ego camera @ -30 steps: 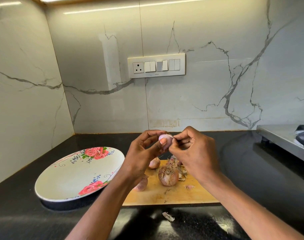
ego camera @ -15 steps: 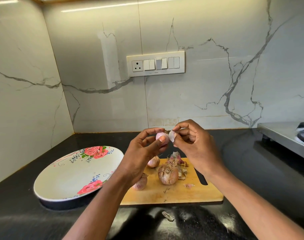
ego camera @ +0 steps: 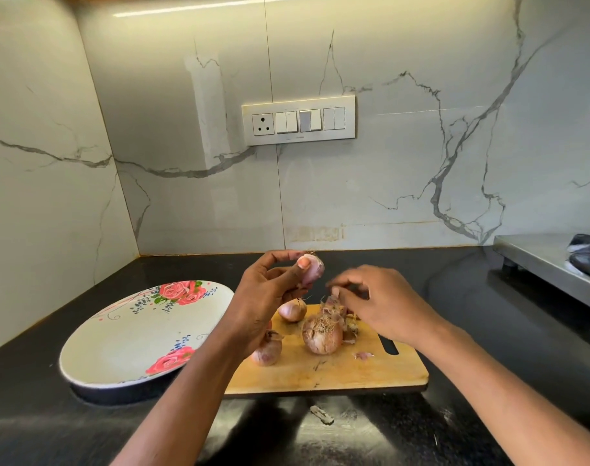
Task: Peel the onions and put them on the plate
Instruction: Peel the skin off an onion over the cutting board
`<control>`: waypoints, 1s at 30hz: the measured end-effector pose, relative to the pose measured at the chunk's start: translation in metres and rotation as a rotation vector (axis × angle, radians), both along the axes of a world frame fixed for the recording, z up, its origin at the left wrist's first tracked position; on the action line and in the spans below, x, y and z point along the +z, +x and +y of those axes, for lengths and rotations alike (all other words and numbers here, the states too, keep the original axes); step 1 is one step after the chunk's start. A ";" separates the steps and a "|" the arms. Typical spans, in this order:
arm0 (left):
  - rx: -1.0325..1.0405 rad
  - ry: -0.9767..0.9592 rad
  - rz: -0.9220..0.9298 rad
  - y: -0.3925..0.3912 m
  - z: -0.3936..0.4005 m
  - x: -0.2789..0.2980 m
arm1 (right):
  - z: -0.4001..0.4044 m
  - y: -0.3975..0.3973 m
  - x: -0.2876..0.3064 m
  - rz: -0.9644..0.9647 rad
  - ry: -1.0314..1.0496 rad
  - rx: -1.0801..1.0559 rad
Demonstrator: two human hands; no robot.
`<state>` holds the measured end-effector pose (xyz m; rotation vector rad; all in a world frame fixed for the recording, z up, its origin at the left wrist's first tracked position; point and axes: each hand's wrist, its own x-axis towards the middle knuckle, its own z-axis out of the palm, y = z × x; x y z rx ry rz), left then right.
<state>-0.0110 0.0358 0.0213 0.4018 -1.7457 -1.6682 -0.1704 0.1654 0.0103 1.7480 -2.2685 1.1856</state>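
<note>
Small pale onion (ego camera: 312,269) up in the air, pinched in the left hand (ego camera: 265,299) between thumb and curled fingers (ego camera: 280,255), held above the far end of the wooden cutting board (ego camera: 323,369). I see its skin mostly off, pinkish-white, a tuft of root at the top. The right hand (ego camera: 384,306) hovers just beside it, lower, over the heap of peels (ego camera: 340,312); it is blurred, fingers loosely bent, and I cannot tell whether they pinch a scrap of skin. On the board, three onions in their skins: a large one (ego camera: 322,334) in the middle with its roots facing me, a smaller one (ego camera: 291,309) behind it, and another (ego camera: 266,351) at the board's left edge, partly hidden by the left wrist. A loose flake of peel (ego camera: 364,355) lies on the board to the right. The floral plate (ego camera: 118,341) sits on the black counter (ego camera: 471,331) just left of the board, holding no onions. One scrap (ego camera: 322,415) lies on the counter in front of the board. A steel stove (ego camera: 552,260) edge shows at far right.
</note>
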 end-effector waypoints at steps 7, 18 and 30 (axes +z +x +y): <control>-0.002 -0.046 -0.029 0.000 0.000 -0.002 | 0.004 0.014 0.012 -0.155 -0.278 0.164; -0.060 -0.087 0.011 0.002 0.005 0.003 | 0.000 0.021 0.007 -0.046 -0.427 0.131; -0.094 -0.093 0.018 0.005 0.005 0.005 | -0.006 0.023 0.006 -0.075 -0.489 0.072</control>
